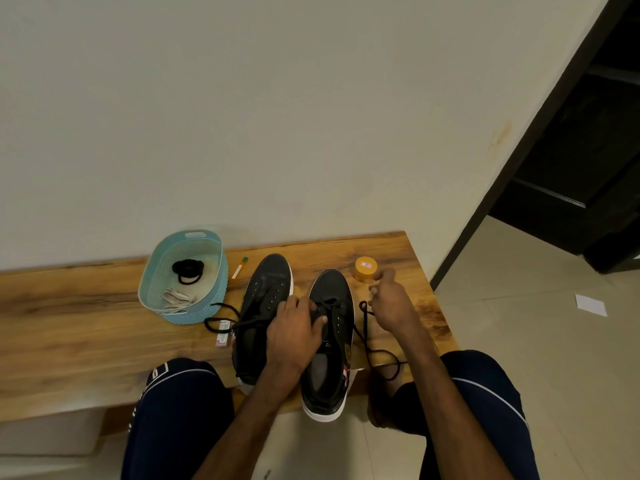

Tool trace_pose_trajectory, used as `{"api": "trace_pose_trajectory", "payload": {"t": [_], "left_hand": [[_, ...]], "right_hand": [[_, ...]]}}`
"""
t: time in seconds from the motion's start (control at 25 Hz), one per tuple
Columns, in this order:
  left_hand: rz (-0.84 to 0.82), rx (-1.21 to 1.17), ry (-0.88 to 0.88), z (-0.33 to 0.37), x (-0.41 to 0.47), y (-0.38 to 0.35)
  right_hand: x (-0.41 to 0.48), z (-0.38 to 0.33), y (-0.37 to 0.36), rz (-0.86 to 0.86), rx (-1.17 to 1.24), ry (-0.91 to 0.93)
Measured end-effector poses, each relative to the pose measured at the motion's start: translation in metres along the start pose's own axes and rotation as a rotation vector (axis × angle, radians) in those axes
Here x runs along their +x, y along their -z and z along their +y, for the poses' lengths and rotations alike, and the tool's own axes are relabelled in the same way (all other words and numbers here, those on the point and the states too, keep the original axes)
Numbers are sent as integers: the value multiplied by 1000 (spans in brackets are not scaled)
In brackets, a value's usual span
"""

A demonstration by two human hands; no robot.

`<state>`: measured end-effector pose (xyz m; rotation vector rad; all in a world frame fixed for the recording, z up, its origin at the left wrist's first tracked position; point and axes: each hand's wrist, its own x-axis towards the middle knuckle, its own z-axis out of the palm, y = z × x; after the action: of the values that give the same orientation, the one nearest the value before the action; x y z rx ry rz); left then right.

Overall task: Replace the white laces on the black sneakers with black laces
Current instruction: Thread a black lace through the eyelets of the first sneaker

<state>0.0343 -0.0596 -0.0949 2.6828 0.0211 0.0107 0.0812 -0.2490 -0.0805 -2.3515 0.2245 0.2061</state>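
Two black sneakers stand side by side on the wooden bench [86, 306]. The left sneaker [266, 285] shows bare eyelets. The right sneaker [332, 292] has a black lace [367, 344] threaded through its front eyelets. My left hand [298, 327] rests on the right sneaker's tongue and grips it near the eyelets. My right hand [391, 299] pinches one end of the black lace, pulled out to the right of the shoe. The lace's other end trails left across the left sneaker. A blue basket [207, 306] holds white laces [176, 299] and a coiled black lace [187, 270].
An orange-lidded jar [364, 269] stands behind my right hand. A pen-like stick [239, 268] lies between basket and left sneaker. A small pink packet [223, 334] lies on the bench front. The wall is right behind the bench. My knees flank the shoes.
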Motion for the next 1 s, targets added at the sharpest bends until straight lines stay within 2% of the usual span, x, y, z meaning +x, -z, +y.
{"api": "trace_pose_trajectory", "payload": {"t": [0.16,0.28,0.4,0.44,0.52,0.68,0.76,0.88,1.0], "left_hand": [[-183,-45,66,3,-3,-7],[-201,-57,78,3,-1,-9],[-225,-44,75,2,1,-9],[-224,-50,79,1,2,-9],[-197,-82,94,2,3,-9],[-113,-136,141,1,5,-6],[-84,-115,134,-1,7,-7],[-50,-209,191,-4,9,-11],[-58,-370,322,-11,12,-12]], "right_hand": [[1,-6,-3,-25,91,-3],[3,-7,-5,-51,-32,21],[4,-3,-11,-256,-214,-47],[5,-3,-12,-331,-221,-97],[5,-8,-12,-391,-88,-165],[2,-17,-7,-274,242,-96],[-1,-17,-9,-251,316,-62],[1,-13,-16,-178,146,-4],[4,-15,-29,-137,-93,147]]}}
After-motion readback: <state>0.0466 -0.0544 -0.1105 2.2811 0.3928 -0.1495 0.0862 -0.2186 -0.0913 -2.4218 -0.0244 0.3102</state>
